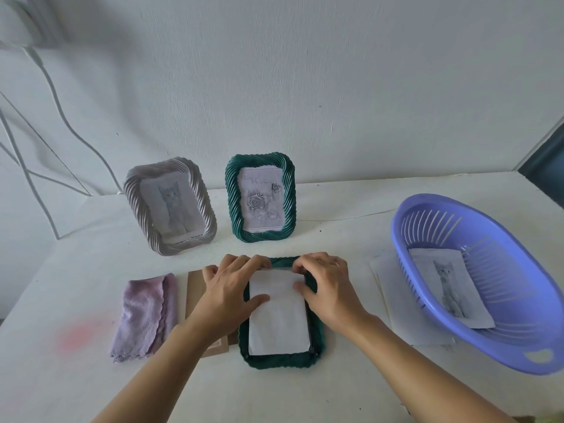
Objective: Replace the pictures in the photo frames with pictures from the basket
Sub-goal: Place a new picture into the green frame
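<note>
The white sheet is lying in the face-down green frame, its long axis running away toward the fingers. The left hand is pressing its far left corner with fairly straight fingers; the right hand, nearer the basket, is pinching the far right corner.

The fingertips of the left hand and right hand cover parts of the green frame's far rim and both far corners of the white sheet (its underside cannot be seen). Left of the fingers, the brown board runs under the wrist. Well right of them, the basket hides most of the loose papers.
</note>
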